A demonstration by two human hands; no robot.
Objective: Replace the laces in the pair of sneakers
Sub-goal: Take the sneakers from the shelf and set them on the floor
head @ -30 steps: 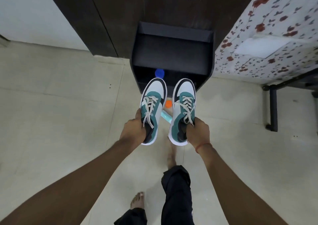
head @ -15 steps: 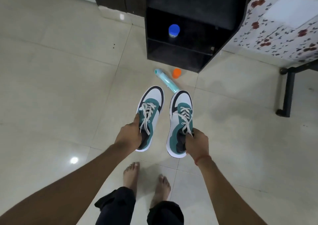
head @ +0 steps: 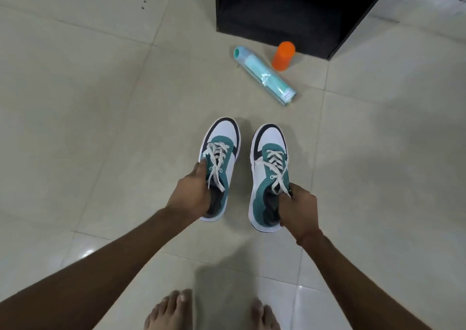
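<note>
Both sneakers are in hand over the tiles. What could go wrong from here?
1. The left hand and right hand each hold a sneaker by the collar only; the left sneaker or right sneaker could slip.
2. The lace ends hang loose and might snag.
3. The bottle and orange cup lie just ahead, a trip risk for bare feet.

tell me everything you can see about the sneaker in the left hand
The left sneaker has a white toe with a dark band, teal panels around the lacing, a dark collar and a white sole. Cream flat laces are threaded, their ends hanging loose. It points away from the person, beside its twin. The left hand grips its collar. Whether it touches the floor is unclear.
</note>
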